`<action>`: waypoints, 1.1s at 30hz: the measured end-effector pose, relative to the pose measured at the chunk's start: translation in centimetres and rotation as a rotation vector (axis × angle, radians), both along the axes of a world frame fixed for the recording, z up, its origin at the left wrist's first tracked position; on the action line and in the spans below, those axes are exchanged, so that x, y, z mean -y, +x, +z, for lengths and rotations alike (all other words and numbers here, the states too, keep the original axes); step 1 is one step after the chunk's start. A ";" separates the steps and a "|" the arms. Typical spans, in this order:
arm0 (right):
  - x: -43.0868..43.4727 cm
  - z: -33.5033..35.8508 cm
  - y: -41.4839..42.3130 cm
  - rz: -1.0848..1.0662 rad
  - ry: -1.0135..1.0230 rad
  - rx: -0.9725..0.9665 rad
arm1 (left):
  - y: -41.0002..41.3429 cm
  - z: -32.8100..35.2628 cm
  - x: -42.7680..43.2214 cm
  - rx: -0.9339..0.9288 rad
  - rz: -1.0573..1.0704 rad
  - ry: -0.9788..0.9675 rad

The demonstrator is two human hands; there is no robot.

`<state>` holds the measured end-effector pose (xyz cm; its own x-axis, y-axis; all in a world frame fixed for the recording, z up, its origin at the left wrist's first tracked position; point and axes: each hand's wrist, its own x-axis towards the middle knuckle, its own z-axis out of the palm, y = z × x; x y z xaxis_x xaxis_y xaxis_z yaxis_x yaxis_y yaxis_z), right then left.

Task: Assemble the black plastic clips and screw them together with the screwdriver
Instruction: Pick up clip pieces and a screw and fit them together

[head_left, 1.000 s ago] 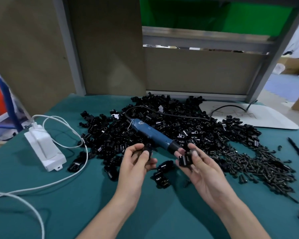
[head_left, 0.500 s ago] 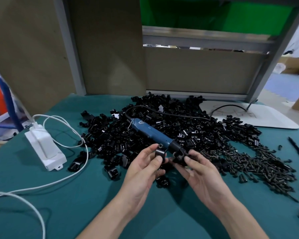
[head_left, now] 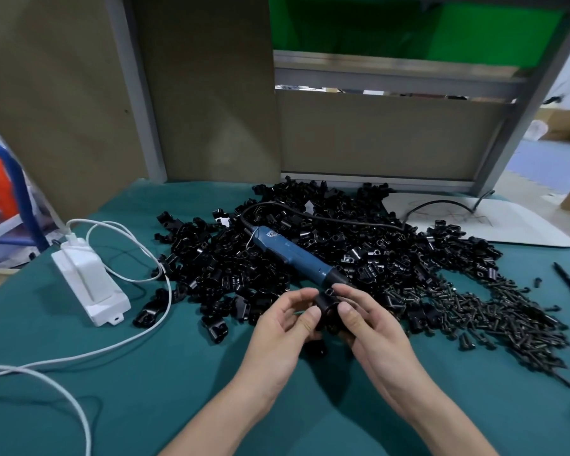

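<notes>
A pile of clips covers the middle of the surface toward its far edge, and the screwdriver lies on top of it. A heap of screws spreads just right of the pile. An adapter box sits near the left edge, and a flat board sits at the far right corner. In front of the pile, the left hand and the right hand meet on a held clip.

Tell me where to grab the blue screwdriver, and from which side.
Grip the screwdriver mid-barrel from above: it lies flat on the clip pile, black nose toward you, cord at the far end. Left hand and right hand hold a clip.
</notes>
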<state>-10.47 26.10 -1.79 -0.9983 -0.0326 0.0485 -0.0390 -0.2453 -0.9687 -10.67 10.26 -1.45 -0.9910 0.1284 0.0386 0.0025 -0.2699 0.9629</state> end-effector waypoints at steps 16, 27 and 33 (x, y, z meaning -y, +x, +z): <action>-0.4 -0.2 -0.1 -0.030 0.103 -0.101 | 0.8 -0.6 -0.6 -0.180 -0.084 -0.233; -0.2 0.6 0.2 0.000 -0.019 -0.084 | 0.7 -0.4 -0.5 -0.216 -0.058 -0.192; 0.2 0.9 0.3 0.043 -0.189 0.012 | 0.4 -0.1 -0.2 -0.244 0.037 -0.141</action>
<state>-10.15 25.87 -0.88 -0.9967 -0.0670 0.0462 -0.0135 -0.4237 -0.9057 -10.27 10.44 -1.54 -0.9585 0.1137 0.2613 0.2466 -0.1289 0.9605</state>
